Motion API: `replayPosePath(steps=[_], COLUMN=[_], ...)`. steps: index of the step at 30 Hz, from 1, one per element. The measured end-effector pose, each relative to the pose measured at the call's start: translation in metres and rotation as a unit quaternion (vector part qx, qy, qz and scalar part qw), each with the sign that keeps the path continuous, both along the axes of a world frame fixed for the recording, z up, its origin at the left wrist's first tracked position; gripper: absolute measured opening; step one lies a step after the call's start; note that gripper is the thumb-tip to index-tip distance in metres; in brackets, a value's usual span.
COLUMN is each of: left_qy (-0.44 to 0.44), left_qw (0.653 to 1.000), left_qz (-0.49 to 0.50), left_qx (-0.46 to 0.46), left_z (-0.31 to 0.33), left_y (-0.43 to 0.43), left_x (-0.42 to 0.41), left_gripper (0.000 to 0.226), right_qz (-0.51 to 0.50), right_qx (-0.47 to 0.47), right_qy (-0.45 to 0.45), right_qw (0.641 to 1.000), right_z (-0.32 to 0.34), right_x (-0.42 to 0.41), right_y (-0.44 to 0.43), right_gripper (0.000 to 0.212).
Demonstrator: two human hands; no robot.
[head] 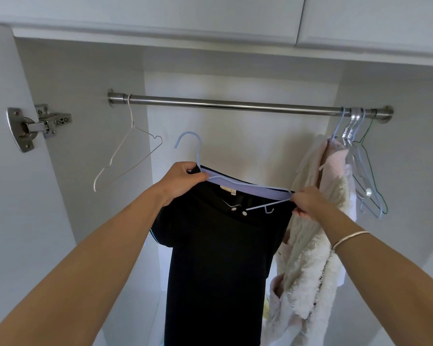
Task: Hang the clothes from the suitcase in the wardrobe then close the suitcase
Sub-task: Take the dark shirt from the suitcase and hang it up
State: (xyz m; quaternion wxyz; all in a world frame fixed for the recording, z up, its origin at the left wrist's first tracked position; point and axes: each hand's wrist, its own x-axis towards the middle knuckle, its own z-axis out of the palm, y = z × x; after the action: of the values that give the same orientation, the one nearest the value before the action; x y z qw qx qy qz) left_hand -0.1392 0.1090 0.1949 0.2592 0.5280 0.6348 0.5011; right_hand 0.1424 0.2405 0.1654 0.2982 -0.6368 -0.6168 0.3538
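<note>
Black garment (218,245) on the pale blue hanger (198,153): our left hand (183,181) and right hand (308,201) each pinch an end, levelling it (hook free) under the steel rail (235,104) mid-span.

Soft even daylight, bright white wardrobe (60,71) interior, faint shadows, mild glare on the rail (235,104), wide-angle bending at edges, focus sharp.

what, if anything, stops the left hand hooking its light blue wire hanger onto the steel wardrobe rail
Likely yes, nothing does: the left hand grips the light blue wire hanger just below the steel wardrobe rail, whose middle stretch is bare; other hangers sit at its ends.
</note>
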Motion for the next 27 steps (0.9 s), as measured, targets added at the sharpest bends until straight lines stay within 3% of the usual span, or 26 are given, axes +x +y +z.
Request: replayPosePath(steps=[2,3,7,11,13,16,23,25,27], left_qy=[0.008,0.021,0.093,0.083,0.108,0.097,0.101,0.079,0.054], left_qw=[1.0,0.999,0.995,0.996,0.991,0.992,0.993,0.995,0.996], left_qz=[-0.009,-0.022,-0.045,0.025,0.072,0.069,-0.019,-0.028,-0.032], left_qx=[0.007,0.008,-0.007,0.018,0.024,0.039,0.059,0.06,0.065], left_z=[0.001,0.002,0.0,-0.012,-0.015,-0.013,0.003,0.01,0.015], left_y=[0.002,0.002,-0.001,0.007,0.013,0.018,0.016,0.011,0.002], left_x=[0.003,0.004,0.004,0.001,0.004,0.013,0.03,0.024,0.017], left_gripper=[0.03,0.025,0.015,0.022,0.024,0.024,0.042,0.035,0.027], right_qz=[0.016,0.016,0.014,0.013,0.063,0.171,0.275,0.257,0.192], right_qx=[0.124,0.151,0.157,0.087,0.064,0.093,0.148,0.182,0.269], right_qy=[-0.148,-0.169,-0.096,0.023,0.045,0.017,0.146,0.095,-0.043], right_qw=[0.981,0.974,0.983,0.996,0.995,0.981,0.939,0.944,0.943], right_z=[0.0,-0.001,0.0,0.013,0.018,0.024,0.032,0.032,0.026], right_x=[-0.003,-0.002,0.006,0.001,-0.011,-0.035,-0.076,-0.069,-0.06], right_y=[-0.003,-0.004,-0.001,-0.012,-0.021,-0.039,-0.072,-0.063,-0.045], right_gripper=[0.007,0.006,0.017,0.015,0.012,0.016,0.028,0.026,0.018])
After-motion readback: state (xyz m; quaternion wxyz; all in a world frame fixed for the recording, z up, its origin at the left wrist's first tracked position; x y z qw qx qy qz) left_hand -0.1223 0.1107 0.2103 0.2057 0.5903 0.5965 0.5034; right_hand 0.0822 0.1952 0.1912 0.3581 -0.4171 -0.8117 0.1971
